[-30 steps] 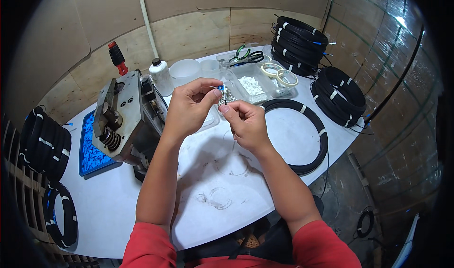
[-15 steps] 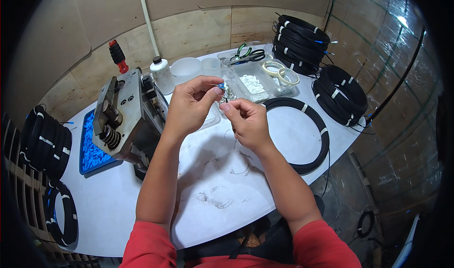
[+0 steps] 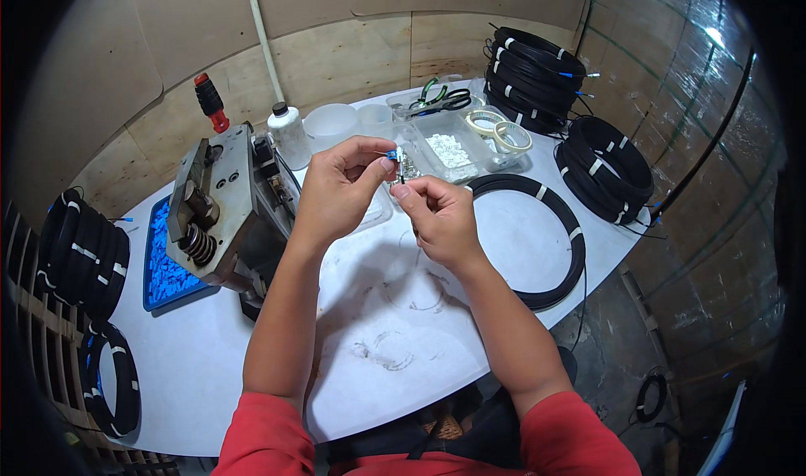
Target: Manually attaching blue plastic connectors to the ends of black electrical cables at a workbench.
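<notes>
Hardly anything has shifted since a second ago: both hands stay raised together over the white table (image 3: pixel 218 367). Left hand (image 3: pixel 336 192) pinches a small blue connector (image 3: pixel 391 154) between thumb and forefinger, fingers pressed tight. Right hand (image 3: pixel 441 220) pinches a thin black cable (image 3: pixel 401 176) just below it, fingertips closed. Beside the left forearm stands a grey metal press (image 3: pixel 220 211); behind it a blue tray (image 3: pixel 164 266). One cable coil (image 3: pixel 546 232) lies flat by the right wrist. Two tape rolls (image 3: pixel 499 130) sit beyond.

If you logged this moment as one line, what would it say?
left hand: pinching small blue connector | right hand: holding thin black cable at it | beside: grey metal press, black cable coil
</notes>
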Demonstrator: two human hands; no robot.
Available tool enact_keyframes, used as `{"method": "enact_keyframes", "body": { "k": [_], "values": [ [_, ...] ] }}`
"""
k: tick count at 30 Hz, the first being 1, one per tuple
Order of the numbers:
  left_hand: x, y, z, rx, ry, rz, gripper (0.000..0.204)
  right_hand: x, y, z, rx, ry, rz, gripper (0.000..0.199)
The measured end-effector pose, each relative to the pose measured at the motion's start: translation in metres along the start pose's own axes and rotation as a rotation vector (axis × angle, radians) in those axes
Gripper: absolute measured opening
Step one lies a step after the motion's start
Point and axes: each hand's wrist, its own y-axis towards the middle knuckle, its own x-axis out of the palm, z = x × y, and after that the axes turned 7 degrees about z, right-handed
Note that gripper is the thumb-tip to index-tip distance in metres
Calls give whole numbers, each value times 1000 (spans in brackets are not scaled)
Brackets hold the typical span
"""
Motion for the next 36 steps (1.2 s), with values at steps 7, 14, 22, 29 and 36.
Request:
{"method": "enact_keyframes", "body": {
  "k": [7, 14, 22, 29, 36],
  "values": [
    [1, 1, 0, 20, 23, 4, 20, -1, 1, 2, 0, -3, 4, 16],
    [1, 0, -3, 20, 8, 38, 20, 1, 0, 1, -8, -8, 9, 16],
    [5, 1, -4, -59, -123, 87, 22, -2, 2, 5, -67, -15, -2, 18],
    [-2, 4, -10, -273, -551, 28, 26, 0, 1, 2, -104, -9, -17, 17],
    [-4, 6, -13, -384, -691, 2, 24, -2, 0, 4, -114, 9, -52, 15]
  ]
}}
